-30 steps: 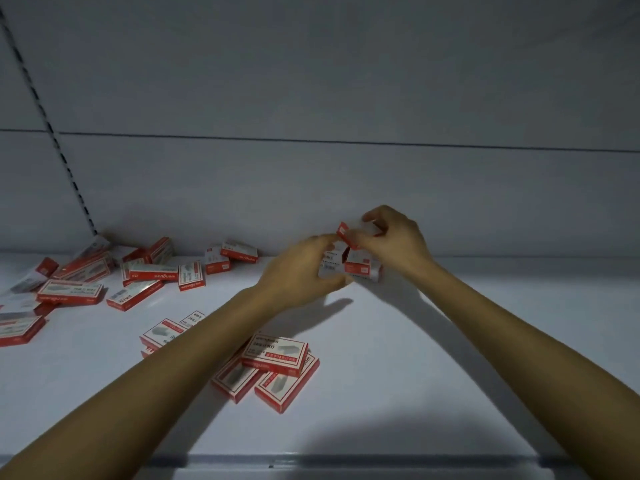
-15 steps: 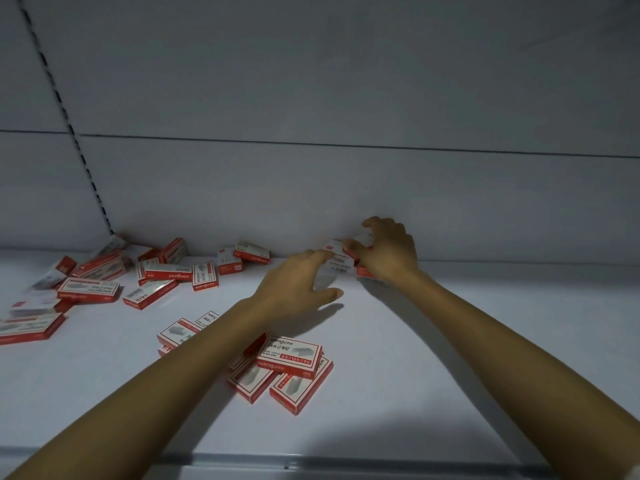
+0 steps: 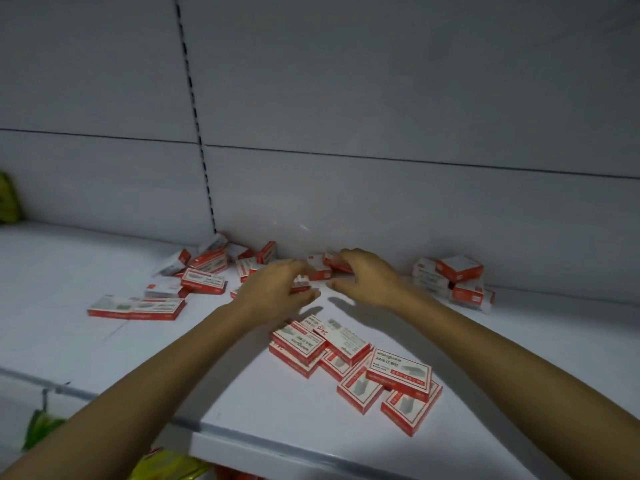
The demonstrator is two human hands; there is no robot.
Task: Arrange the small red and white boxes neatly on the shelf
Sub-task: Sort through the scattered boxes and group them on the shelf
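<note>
A green packet sits at the far left of the white shelf. There a loose scatter of red and white boxes lies against the back wall, below a slotted strip. Your left hand arches over one small box at mid-shelf, fingers bent, but blur hides whether they hold it. Just beside it, your right hand curls its fingertips onto a box at the wall, thumb spread apart; whether it grips cannot be told either. Nearer you than both hands lies a jumbled pile, with some boxes overlapping. At far right, a short stack stands against the wall.
</note>
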